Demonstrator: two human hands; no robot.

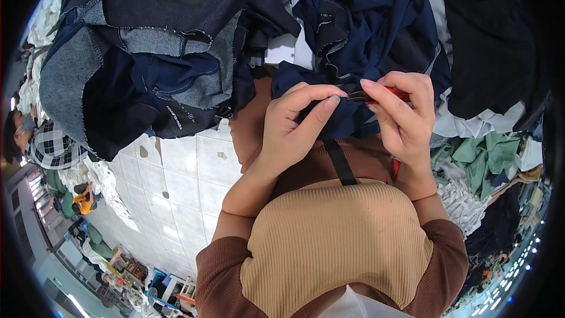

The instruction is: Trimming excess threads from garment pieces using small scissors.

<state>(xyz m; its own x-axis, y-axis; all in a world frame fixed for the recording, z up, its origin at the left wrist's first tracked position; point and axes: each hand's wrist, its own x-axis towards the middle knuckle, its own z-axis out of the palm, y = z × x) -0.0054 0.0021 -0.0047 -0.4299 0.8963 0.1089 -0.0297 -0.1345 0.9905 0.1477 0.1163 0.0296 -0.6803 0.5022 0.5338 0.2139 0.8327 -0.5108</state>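
Observation:
My right hand (407, 119) is closed around a small pair of thread snips with red handles (401, 93). Their dark blades point left, toward the fingertips of my other hand. Thumb and forefinger of my left hand (294, 121) are pinched together just beside the blade tips; what lies between them is too small to make out. Behind and beneath both hands spreads a dark navy garment (376, 20), crumpled, with a raw cut edge showing. Part of it hangs over my lap.
A large heap of dark denim garments (170, 0) with frayed grey undersides lies at the left. Black cloth (488, 47) is piled at the right, above green cloth (485, 159). Pale floor tiles (176, 182) show at the lower left. Other people are in the distance at far left.

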